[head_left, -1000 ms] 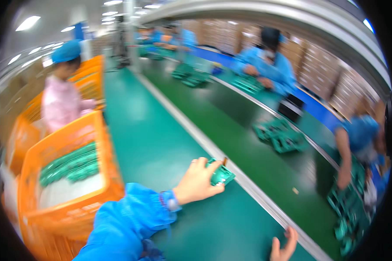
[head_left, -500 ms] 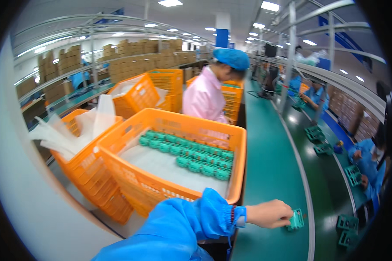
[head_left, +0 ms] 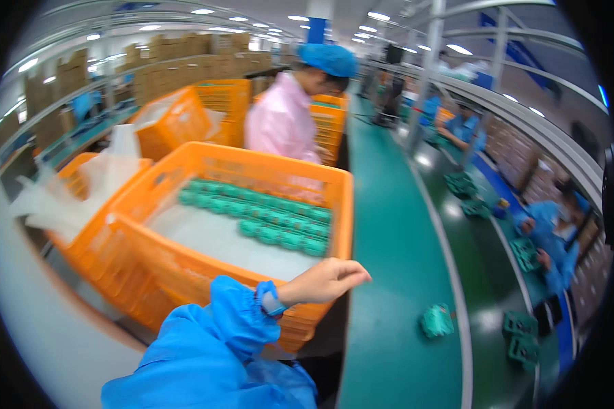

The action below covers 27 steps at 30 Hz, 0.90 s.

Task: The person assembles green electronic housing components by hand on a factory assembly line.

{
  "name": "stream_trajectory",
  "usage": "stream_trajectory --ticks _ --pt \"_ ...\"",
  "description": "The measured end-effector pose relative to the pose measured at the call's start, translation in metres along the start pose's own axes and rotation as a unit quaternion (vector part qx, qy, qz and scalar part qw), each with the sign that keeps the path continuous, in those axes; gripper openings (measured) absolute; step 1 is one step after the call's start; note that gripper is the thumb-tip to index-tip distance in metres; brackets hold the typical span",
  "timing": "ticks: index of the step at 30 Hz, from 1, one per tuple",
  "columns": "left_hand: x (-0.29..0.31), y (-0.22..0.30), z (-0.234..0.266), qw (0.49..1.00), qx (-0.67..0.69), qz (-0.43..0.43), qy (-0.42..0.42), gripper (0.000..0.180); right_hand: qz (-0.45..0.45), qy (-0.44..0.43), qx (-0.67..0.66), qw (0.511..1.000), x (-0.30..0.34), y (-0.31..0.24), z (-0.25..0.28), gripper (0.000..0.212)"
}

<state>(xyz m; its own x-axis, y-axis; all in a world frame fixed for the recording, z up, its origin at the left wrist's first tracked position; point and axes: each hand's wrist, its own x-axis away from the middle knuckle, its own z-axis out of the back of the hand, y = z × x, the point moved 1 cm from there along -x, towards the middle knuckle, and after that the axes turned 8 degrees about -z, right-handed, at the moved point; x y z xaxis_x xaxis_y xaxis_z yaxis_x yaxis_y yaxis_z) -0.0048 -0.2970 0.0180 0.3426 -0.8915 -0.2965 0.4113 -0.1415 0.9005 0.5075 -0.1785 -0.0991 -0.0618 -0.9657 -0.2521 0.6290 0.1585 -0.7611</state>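
Note:
My left hand (head_left: 324,280), in a blue sleeve with a wristband, hovers by the near right corner of an orange crate (head_left: 351,218). Its fingers are loosely bent, and nothing shows in them. To the right of the hand, a green plastic housing (head_left: 437,320) lies alone on the green belt (head_left: 396,238), apart from the fingers. Inside the crate, several similar green housings (head_left: 266,215) stand in rows at the far side, on a white sheet (head_left: 211,235). My right hand is out of view.
Left of the crate stands another orange crate (head_left: 82,253) with white sheets (head_left: 106,167) sticking out. A person in pink (head_left: 280,123) works beyond it. Across the belt, a person in blue (head_left: 552,228) sits near more green housings (head_left: 522,337). Metal rails run overhead.
My left hand has let go of the green housing and drawn back left toward the crate. The housing stays on the belt. The whole view has shifted.

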Motion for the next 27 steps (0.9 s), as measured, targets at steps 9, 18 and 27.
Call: stream_trajectory --ticks 9,18,27 --pt "0.006 0.193 -0.220 0.739 0.549 -0.067 -0.384 0.016 -0.055 -0.048 0.007 0.997 -0.033 0.039 -0.053 0.019" --pt "0.054 0.190 -0.246 0.515 0.638 0.037 -0.571 0.028 -0.040 0.002 -0.016 0.999 -0.027 -0.006 -0.022 0.024" --pt "0.034 0.169 -0.283 0.422 0.587 0.187 -0.666 0.025 -0.068 -0.015 -0.049 0.996 -0.023 -0.007 -0.020 0.023"
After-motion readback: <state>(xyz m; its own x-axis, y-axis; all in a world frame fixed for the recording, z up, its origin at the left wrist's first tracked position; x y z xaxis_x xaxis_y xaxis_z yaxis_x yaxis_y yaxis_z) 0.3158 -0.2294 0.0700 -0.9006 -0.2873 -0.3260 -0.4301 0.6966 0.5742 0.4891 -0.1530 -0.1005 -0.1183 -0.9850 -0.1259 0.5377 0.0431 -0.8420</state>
